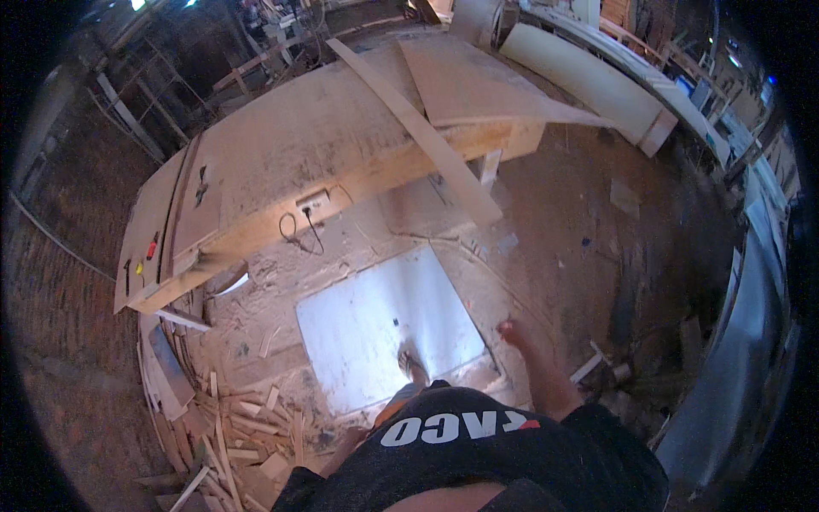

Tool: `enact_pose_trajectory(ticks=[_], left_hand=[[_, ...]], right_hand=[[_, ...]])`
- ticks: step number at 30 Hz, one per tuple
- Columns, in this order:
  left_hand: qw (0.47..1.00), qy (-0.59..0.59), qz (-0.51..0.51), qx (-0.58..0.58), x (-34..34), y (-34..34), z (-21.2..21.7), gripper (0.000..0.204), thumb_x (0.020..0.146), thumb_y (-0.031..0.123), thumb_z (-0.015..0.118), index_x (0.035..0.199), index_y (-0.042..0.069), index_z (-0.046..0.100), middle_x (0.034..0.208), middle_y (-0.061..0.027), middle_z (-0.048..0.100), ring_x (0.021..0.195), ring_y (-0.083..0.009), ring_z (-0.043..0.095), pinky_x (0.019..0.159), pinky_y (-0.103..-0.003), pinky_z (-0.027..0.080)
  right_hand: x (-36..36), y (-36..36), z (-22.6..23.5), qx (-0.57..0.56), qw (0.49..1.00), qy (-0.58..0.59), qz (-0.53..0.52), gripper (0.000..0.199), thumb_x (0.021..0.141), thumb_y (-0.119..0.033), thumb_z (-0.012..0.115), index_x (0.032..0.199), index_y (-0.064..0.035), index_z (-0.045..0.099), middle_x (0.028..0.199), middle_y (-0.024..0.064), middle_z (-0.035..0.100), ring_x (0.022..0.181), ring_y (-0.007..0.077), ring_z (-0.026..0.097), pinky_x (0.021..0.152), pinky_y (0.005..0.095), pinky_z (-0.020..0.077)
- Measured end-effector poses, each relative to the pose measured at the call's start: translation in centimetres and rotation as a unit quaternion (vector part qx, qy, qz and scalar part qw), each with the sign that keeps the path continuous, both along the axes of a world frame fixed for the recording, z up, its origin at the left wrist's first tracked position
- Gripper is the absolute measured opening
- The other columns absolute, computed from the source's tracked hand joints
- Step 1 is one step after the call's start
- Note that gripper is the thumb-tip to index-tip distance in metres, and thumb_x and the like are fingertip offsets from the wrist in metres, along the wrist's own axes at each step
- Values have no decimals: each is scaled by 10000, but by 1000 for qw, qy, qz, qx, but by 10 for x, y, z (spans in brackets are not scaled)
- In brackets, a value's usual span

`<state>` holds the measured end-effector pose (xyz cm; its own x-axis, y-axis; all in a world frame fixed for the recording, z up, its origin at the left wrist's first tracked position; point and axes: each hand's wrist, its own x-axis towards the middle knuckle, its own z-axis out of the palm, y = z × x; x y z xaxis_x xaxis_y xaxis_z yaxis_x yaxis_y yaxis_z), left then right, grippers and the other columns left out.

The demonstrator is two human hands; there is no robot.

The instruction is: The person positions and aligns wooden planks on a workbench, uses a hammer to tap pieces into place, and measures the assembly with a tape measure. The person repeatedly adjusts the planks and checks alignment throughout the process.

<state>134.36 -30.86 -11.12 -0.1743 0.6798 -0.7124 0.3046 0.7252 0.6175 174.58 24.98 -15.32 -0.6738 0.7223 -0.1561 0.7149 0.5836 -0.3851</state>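
My right hand (pixel 509 331) hangs out in front of me, over the floor beside the right edge of a pale white sheet (pixel 358 333). Nothing shows in it, and its fingers are too small and dim to read. Low at my left side, my left hand (pixel 357 435) sits close to my body, its fingers mostly hidden. The white sheet lies flat on the dusty floor, with one of my feet (pixel 408 358) on it. Neither hand touches the large wooden workbench (pixel 281 162) ahead. A long narrow board (pixel 418 128) rests across that bench and juts past its near edge.
A thin wide panel (pixel 478 81) overhangs the bench's right end. A socket (pixel 314 203) with a looped black cable is on its front. Red-handled tool (pixel 152 249) lies at the left end. Wood offcuts (pixel 247 427) litter the floor left; sheet material (pixel 725 410) leans right.
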Motion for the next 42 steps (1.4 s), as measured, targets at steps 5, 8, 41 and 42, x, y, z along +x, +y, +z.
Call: enact_pose_trajectory(ticks=[5,8,41,42], left_hand=[[994,71,83,24,-125,19,11,233,917,266,749,958,39,716,819,-77,730,683,-181,677,606,-372,551],[907,-65,383,165,-180,74,18,231,908,251,768,934,26,725,801,-88,734,658,-179,672,590,-370,559],[969,14,215,120,-161,290,39,339,963,284,717,1029,-49,723,890,-120,753,794,-211,724,713,-374,603],[966,10,234,111,-172,297,38,324,962,282,717,1017,-36,733,883,-114,756,787,-207,721,708,-375,597]], right_hand=[[-63,-38,29,-502,781,158,-338,277,977,-406,667,1093,-155,671,907,22,667,774,192,660,671,436,544],[-48,-17,49,-535,700,231,-412,316,975,-417,662,1148,-152,657,948,34,685,776,201,661,667,457,547],[-344,355,196,97,970,206,-83,457,1030,-402,575,1190,6,704,1010,277,725,960,469,691,882,517,531],[-336,340,212,27,971,199,-126,426,1024,-381,591,1196,-9,708,1009,268,729,953,453,698,880,504,535]])
